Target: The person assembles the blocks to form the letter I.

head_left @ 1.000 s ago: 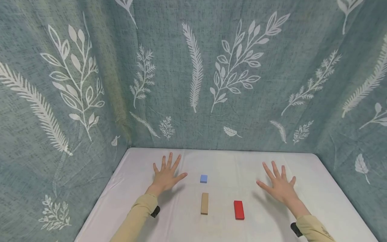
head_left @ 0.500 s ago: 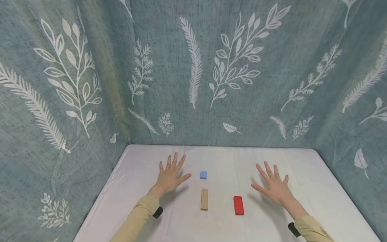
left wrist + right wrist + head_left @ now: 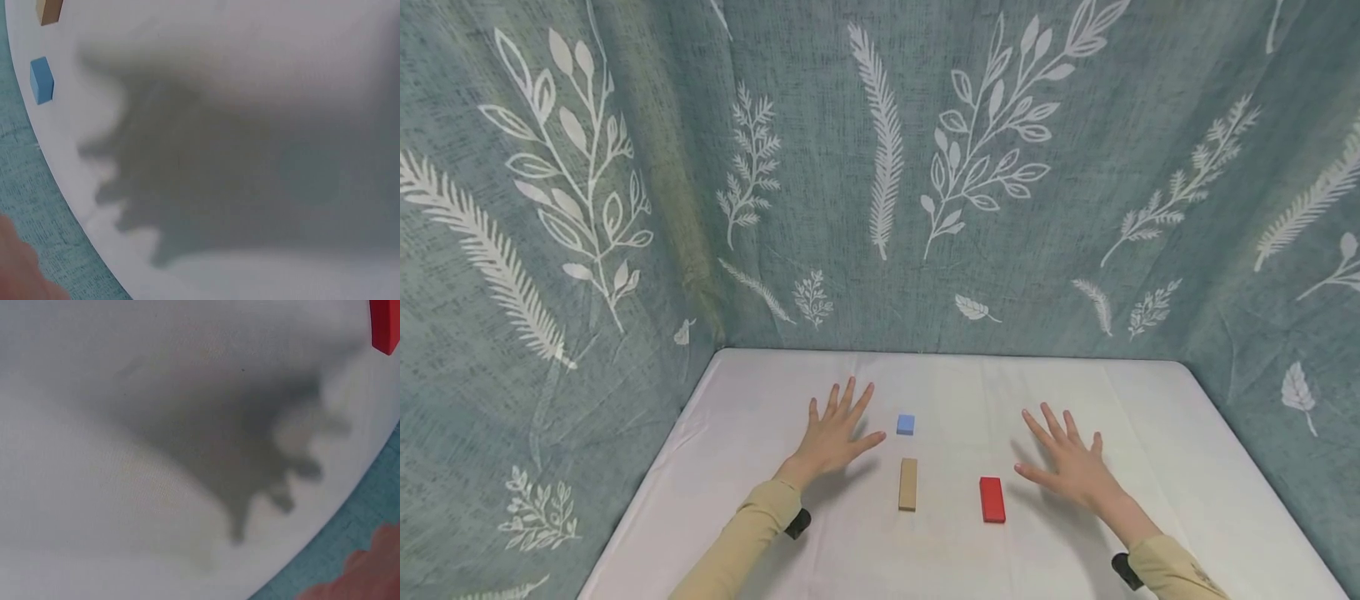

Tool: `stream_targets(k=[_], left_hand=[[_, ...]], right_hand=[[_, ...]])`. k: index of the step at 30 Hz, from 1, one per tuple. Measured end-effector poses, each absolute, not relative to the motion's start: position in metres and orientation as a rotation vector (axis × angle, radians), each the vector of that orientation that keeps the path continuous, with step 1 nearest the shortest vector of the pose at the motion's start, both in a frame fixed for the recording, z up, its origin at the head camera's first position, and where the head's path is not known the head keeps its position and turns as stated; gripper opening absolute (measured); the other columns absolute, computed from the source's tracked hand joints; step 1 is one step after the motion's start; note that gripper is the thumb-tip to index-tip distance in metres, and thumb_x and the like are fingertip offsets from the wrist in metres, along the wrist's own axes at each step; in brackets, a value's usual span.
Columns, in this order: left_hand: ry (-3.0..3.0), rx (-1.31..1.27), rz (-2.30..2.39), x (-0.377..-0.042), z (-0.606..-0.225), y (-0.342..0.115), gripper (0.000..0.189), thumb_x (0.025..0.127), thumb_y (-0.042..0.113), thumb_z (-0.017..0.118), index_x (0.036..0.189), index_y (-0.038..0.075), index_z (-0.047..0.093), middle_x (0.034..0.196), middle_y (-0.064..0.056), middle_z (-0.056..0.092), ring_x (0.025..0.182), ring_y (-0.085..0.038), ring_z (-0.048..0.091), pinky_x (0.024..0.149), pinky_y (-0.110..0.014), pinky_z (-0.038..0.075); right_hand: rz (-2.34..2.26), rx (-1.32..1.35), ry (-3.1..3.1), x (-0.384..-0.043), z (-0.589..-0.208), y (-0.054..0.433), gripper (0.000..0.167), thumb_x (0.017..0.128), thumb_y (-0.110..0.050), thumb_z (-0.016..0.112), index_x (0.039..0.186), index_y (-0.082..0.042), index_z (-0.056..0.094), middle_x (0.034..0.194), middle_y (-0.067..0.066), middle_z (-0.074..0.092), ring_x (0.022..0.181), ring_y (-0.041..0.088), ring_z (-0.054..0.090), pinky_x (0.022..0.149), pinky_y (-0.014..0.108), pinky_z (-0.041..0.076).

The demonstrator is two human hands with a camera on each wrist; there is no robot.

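My left hand [image 3: 831,437] hovers over the white table with its fingers spread, left of a small blue block [image 3: 906,425]. Its thumb points toward that block. Spread in the same way, my right hand [image 3: 1071,462] is held above the table to the right of a red block [image 3: 992,500]. Between the hands, a narrow tan wooden block [image 3: 907,484] lies nearer to me than the blue one. Neither hand holds anything. Each wrist view shows a hand's shadow on the cloth, with part of the hand at a lower corner.
A white cloth covers the table [image 3: 947,558]. Green-blue curtains [image 3: 820,167] with white leaf prints hang behind it and along both sides. A dark wrist device [image 3: 798,523] sits under the left sleeve, another dark device [image 3: 1126,572] at the right cuff.
Both hands have drifted inward, the left toward the blue block and the right toward the red one. The blocks stay in place on the table; the head view has tilted slightly downward.
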State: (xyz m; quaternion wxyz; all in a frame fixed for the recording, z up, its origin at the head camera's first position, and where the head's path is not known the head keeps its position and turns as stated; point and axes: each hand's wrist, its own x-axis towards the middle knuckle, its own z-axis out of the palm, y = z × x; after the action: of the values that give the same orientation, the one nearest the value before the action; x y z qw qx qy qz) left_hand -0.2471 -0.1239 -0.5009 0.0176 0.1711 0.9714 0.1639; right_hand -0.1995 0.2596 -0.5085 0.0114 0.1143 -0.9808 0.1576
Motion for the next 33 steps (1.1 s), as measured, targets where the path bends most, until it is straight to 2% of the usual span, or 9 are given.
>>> stream_targets(k=[7,15,21,27,33], left_hand=[[2.990,0.572,0.507,-0.242,-0.503,-0.118,0.081,0.091,0.062,0.044,0.154,0.026,0.007,0.161,-0.012,0.004,0.147,-0.040,0.005,0.113,-0.070,0.004],[2.927,0.662,0.597,-0.232,-0.505,-0.111,0.082,0.091,0.056,0.049,0.154,0.022,0.010,0.160,-0.014,0.007,0.146,-0.042,0.008,0.112,-0.071,0.008],[2.837,0.727,0.695,-0.225,-0.509,-0.106,0.083,0.091,0.054,0.053,0.154,0.018,0.012,0.160,-0.015,0.009,0.146,-0.040,0.008,0.114,-0.069,0.009],[2.694,0.773,0.823,-0.217,-0.513,-0.104,0.086,0.089,0.054,0.056,0.153,0.016,0.014,0.160,-0.013,0.011,0.147,-0.037,0.010,0.117,-0.063,0.010],[2.565,0.809,0.921,-0.209,-0.516,-0.100,0.087,0.088,0.049,0.060,0.152,0.007,0.018,0.159,-0.013,0.014,0.147,-0.035,0.014,0.119,-0.058,0.013]], right_hand=[[0.550,0.433,-3.053,-0.195,-0.513,0.254,0.084,0.083,-0.062,0.058,0.151,-0.027,0.025,0.158,0.015,0.019,0.141,0.049,0.016,0.099,0.082,0.012],[0.730,0.479,-3.089,-0.191,-0.521,0.247,0.085,0.083,-0.060,0.059,0.152,-0.024,0.023,0.158,0.014,0.020,0.143,0.046,0.016,0.101,0.081,0.011],[0.978,0.551,-3.111,-0.187,-0.524,0.245,0.088,0.083,-0.054,0.063,0.153,-0.020,0.020,0.159,0.014,0.018,0.144,0.044,0.013,0.108,0.076,0.008],[1.144,0.591,-3.158,-0.181,-0.529,0.241,0.094,0.080,-0.053,0.068,0.153,-0.019,0.019,0.158,0.011,0.021,0.145,0.039,0.018,0.115,0.061,0.022],[1.146,0.649,-3.152,-0.173,-0.532,0.234,0.096,0.076,-0.055,0.071,0.151,-0.015,0.025,0.154,0.010,0.032,0.141,0.036,0.031,0.111,0.058,0.032]])
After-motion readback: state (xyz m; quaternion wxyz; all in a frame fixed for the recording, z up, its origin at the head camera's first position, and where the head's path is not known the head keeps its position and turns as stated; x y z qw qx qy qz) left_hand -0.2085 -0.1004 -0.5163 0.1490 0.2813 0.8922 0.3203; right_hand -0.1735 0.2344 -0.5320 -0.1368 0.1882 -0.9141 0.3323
